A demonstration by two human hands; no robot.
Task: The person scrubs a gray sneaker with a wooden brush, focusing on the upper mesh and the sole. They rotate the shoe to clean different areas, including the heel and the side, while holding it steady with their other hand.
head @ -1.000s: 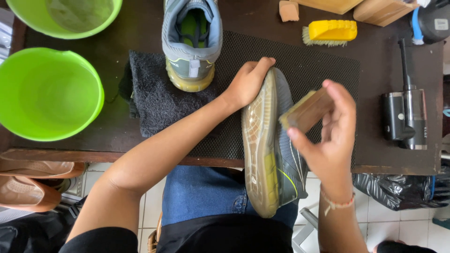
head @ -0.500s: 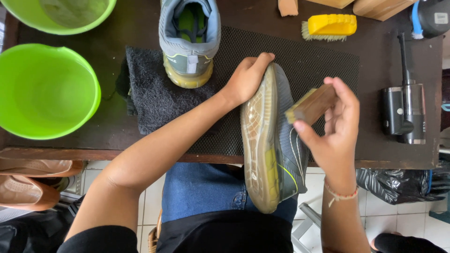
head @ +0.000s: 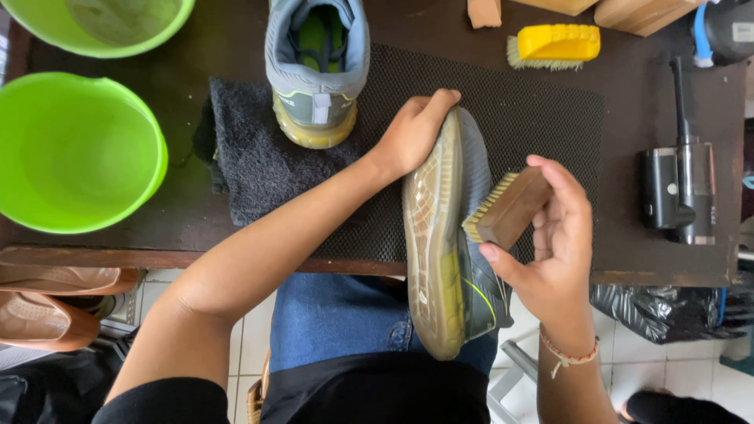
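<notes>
My left hand [head: 412, 133] grips the toe end of a grey sneaker with a yellowish translucent sole [head: 434, 251], held on its side over the table edge and my lap. My right hand [head: 554, 239] holds a small wooden brush [head: 506, 208], its pale bristles touching the sneaker's grey upper just beside the sole. The matching second sneaker [head: 316, 67] stands upright at the far side, partly on a dark grey towel [head: 255, 157].
A black mesh mat [head: 534, 118] covers the dark table [head: 667, 263]. Two lime-green basins [head: 75, 153] [head: 110, 23] stand at the left. A yellow brush [head: 554, 43] and wooden blocks lie at the back, a black handheld device [head: 679, 184] at the right. Brown shoes [head: 47, 302] sit on the floor, lower left.
The brush in my right hand has shifted slightly down along the sneaker's side. My left hand keeps its hold on the toe end.
</notes>
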